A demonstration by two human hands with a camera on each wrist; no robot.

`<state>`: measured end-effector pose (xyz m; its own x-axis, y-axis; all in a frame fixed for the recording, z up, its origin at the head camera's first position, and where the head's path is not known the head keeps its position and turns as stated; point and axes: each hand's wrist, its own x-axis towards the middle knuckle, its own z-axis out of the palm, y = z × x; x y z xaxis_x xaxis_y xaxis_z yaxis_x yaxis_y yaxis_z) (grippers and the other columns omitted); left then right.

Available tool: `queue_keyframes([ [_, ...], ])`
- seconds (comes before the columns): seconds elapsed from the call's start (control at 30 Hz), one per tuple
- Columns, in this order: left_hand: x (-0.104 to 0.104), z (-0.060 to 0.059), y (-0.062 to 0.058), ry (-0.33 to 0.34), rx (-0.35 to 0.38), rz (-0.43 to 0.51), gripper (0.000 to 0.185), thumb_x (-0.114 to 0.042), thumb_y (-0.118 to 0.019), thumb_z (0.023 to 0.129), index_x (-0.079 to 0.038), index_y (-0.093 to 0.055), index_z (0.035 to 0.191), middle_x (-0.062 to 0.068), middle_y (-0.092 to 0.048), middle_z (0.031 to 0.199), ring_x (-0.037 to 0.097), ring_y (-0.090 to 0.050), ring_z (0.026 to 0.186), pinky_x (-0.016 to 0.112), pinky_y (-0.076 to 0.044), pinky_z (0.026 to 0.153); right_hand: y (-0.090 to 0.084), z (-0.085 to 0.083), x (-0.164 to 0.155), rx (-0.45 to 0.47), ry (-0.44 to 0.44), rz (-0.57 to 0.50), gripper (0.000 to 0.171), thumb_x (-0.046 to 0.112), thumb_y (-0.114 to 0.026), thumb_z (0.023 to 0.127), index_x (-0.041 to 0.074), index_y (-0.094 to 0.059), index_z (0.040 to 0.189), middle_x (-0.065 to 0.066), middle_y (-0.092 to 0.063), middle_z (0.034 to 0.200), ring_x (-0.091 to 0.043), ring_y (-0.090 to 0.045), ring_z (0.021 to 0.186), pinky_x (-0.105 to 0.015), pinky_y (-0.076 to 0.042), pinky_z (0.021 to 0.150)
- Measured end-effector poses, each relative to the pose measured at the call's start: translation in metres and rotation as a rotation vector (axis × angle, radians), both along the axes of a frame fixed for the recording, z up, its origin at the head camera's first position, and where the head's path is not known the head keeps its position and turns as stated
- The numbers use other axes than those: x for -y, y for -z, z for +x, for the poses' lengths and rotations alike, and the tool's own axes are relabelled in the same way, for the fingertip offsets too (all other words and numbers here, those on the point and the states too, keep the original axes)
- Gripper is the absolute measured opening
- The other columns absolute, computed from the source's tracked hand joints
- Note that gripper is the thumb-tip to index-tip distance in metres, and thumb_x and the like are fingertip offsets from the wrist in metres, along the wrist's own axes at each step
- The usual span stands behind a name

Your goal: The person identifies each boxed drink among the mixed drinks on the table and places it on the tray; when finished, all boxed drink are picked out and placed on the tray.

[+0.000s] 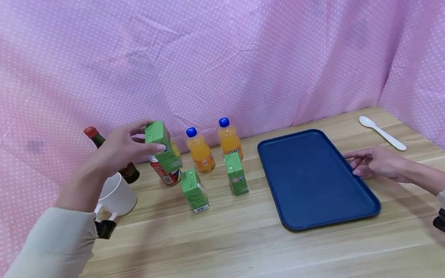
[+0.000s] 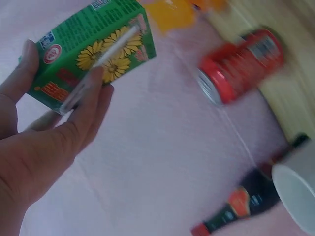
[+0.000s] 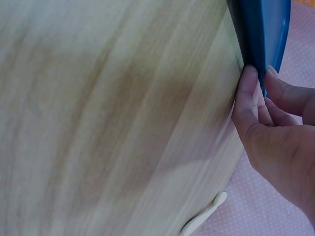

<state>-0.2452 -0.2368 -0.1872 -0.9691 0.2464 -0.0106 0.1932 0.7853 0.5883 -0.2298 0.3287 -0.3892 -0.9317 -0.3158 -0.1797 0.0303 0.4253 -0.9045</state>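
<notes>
Aloft, pinched green carton (image 1: 162, 146) in left hand (image 1: 118, 149); right hand (image 1: 375, 164) curled, gripped blue tray (image 1: 313, 179) rim.

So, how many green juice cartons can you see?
3: one carton gripped in the left hand, two standing cartons on the table before the orange bottles. None seems hidden.

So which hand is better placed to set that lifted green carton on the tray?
Probably the left hand: it grips the green carton in the air. The right hand holds the blue tray rim.
</notes>
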Motion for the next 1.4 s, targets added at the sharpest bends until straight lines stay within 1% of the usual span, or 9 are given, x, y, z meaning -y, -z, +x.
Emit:
queue_keyframes([
  [0.17,-0.035,-0.008,-0.003,0.0,0.003,0.049,0.075,-0.049,-0.072,0.063,-0.027,-0.041,0.128,0.001,-0.048,0.116,0.021,-0.048,0.104,0.04,-0.043,0.084,0.0,0.0,-0.002,0.007,0.001,-0.007,0.066,-0.007,-0.06,0.076,-0.015,-0.024,0.131,-0.02,-0.05,0.099,-0.011,-0.057,0.08,-0.028,-0.05,0.073],
  [0.43,-0.095,-0.018,0.003,0.072,0.077,0.24,0.068,-0.035,-0.076,0.065,-0.021,-0.046,0.124,0.004,-0.046,0.115,0.019,-0.059,0.088,0.035,-0.046,0.081,0.001,0.0,-0.001,0.008,0.01,0.005,0.066,-0.006,-0.06,0.076,-0.014,-0.025,0.131,-0.02,-0.05,0.099,-0.011,-0.057,0.08,-0.028,-0.05,0.073],
  [0.53,-0.113,-0.022,0.005,0.087,0.077,0.236,0.064,-0.036,-0.076,0.065,-0.023,-0.048,0.121,0.003,-0.048,0.113,0.017,-0.058,0.088,0.034,-0.044,0.083,0.001,0.0,0.0,0.021,0.012,-0.006,0.066,-0.006,-0.06,0.076,-0.014,-0.024,0.131,-0.02,-0.049,0.099,-0.011,-0.057,0.08,-0.028,-0.05,0.074],
  [0.67,-0.136,-0.028,0.01,0.092,0.083,0.27,0.06,-0.03,-0.076,0.067,-0.022,-0.05,0.12,0.004,-0.05,0.107,0.019,-0.056,0.089,0.034,-0.045,0.08,0.001,0.0,0.001,0.033,0.014,-0.011,0.066,-0.008,-0.059,0.076,-0.014,-0.023,0.131,-0.02,-0.049,0.099,-0.012,-0.057,0.08,-0.029,-0.05,0.074],
  [0.8,-0.157,-0.032,0.017,0.1,0.096,0.353,0.061,-0.022,-0.077,0.067,-0.017,-0.049,0.121,0.008,-0.05,0.103,0.022,-0.056,0.086,0.032,-0.05,0.073,0.0,-0.001,0.001,0.027,0.015,0.005,0.065,-0.01,-0.057,0.076,-0.014,-0.024,0.131,-0.02,-0.049,0.099,-0.012,-0.057,0.08,-0.028,-0.05,0.074],
  [1.0,-0.189,-0.036,0.031,0.094,0.112,0.367,0.057,-0.021,-0.077,0.067,-0.016,-0.051,0.118,0.007,-0.054,0.097,0.019,-0.056,0.083,0.029,-0.05,0.07,-0.001,-0.001,0.001,0.013,0.022,0.032,0.065,-0.006,-0.061,0.076,-0.013,-0.026,0.131,-0.02,-0.05,0.099,-0.01,-0.057,0.079,-0.027,-0.051,0.071],
  [1.13,-0.21,-0.043,0.041,0.088,0.098,0.369,0.053,-0.021,-0.077,0.066,-0.015,-0.053,0.113,0.004,-0.058,0.093,0.015,-0.056,0.079,0.025,-0.049,0.064,-0.001,-0.002,0.001,0.0,0.026,0.036,0.065,-0.005,-0.062,0.076,-0.013,-0.027,0.13,-0.02,-0.05,0.098,-0.01,-0.056,0.078,-0.026,-0.051,0.07],
  [1.23,-0.222,-0.048,0.049,0.075,0.096,0.371,0.053,-0.02,-0.077,0.067,-0.013,-0.052,0.112,0.003,-0.059,0.091,0.014,-0.056,0.077,0.023,-0.049,0.063,-0.001,-0.002,0.001,0.004,0.029,0.027,0.065,-0.006,-0.061,0.075,-0.013,-0.027,0.13,-0.021,-0.05,0.099,-0.01,-0.057,0.079,-0.027,-0.051,0.07],
  [1.4,-0.24,-0.052,0.062,0.005,0.13,0.359,0.067,-0.018,-0.077,0.067,-0.011,-0.044,0.125,0.002,-0.056,0.097,0.014,-0.057,0.083,0.022,-0.049,0.066,0.0,-0.003,0.001,0.02,0.02,0.031,0.066,-0.006,-0.061,0.076,-0.012,-0.027,0.131,-0.022,-0.049,0.101,-0.011,-0.057,0.08,-0.027,-0.051,0.071],
])
